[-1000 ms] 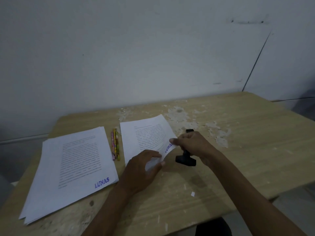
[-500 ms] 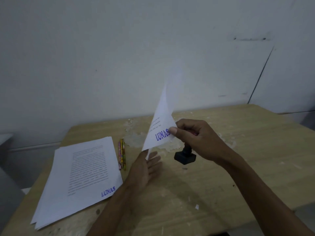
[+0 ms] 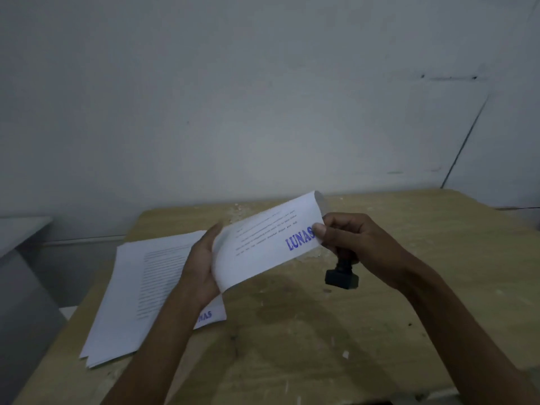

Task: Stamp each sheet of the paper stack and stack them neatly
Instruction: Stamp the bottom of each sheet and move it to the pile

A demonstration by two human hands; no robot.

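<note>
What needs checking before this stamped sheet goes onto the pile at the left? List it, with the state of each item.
1. Sheet carries its stamp: ok, a blue LUNAS mark shows near the right thumb.
2. Sheet held at both ends: ok, left hand supports the left edge, right hand pinches the right edge.
3. Sheet flat for laying down: not ok, it is bowed and its far end curls over.
4. Stamp secured: ok, it hangs from the right hand, clear of the table.
5. Pile squared up: not ok, lower sheets fan out at the near corner.
6. Ink dry: cannot tell.
</note>
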